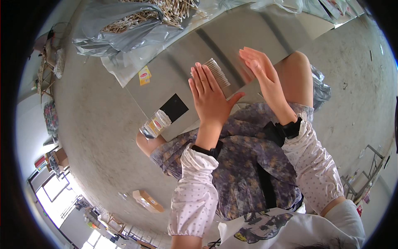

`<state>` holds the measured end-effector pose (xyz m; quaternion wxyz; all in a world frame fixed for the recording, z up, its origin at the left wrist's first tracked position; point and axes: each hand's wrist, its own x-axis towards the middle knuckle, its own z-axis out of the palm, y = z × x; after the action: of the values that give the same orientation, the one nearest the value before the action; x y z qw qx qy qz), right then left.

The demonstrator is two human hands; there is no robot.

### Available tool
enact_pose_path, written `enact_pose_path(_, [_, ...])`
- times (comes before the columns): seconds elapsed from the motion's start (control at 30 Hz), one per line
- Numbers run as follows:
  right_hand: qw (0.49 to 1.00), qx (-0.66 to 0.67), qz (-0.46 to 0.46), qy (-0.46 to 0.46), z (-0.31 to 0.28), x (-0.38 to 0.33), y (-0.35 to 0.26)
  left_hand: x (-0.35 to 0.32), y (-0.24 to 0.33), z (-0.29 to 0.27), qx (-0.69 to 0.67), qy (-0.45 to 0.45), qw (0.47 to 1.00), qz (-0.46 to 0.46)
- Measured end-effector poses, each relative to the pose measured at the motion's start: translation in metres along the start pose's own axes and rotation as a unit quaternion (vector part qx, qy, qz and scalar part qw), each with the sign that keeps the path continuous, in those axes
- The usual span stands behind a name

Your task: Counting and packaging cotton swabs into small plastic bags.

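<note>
My left hand (pixel 209 95) lies palm down with its fingers stretched out and its thumb spread. Its fingertips are beside a neat row of cotton swabs (pixel 217 72), and part of the row is hidden behind the fingers. To the right, my right hand (pixel 265 76) is held on edge above the shiny tabletop (pixel 178 60), fingers straight and together, holding nothing. Left of my left hand, a clear jar (pixel 156 123) with a yellow label and white contents stands by a black flat square (pixel 175 108).
At the far left of the table, a grey plastic bag (pixel 112 39) holds a large heap of loose cotton swabs (pixel 178 11). Small yellow labels (pixel 144 75) lie near the left edge. Clear plastic bags (pixel 286 6) lie along the far edge. A cardboard box (pixel 148 201) rests on the floor.
</note>
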<state>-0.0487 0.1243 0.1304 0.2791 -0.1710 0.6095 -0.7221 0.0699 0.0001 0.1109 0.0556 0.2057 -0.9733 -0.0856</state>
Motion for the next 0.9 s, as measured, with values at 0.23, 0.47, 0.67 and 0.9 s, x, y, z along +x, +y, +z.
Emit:
enact_pose_path(0.23, [0.968, -0.223, -0.112, 0.000, -0.010, -0.017, 0.009, 0.002, 0.000, 0.000, 0.057, -0.034, 0.998, -0.008])
enact_pose_path(0.47, [0.948, -0.263, -0.168, -0.058, 0.006, -0.006, 0.034, 0.003, -0.003, 0.011, 0.028, -0.016, 0.999, -0.030])
enact_pose_path(0.67, [0.931, -0.297, -0.203, -0.056, 0.006, -0.002, 0.043, 0.003, -0.003, 0.012, 0.023, -0.007, 0.999, -0.041])
enact_pose_path(0.9, [0.911, -0.337, -0.231, -0.056, 0.007, -0.001, 0.045, 0.003, -0.002, 0.011, 0.027, -0.010, 0.999, -0.045])
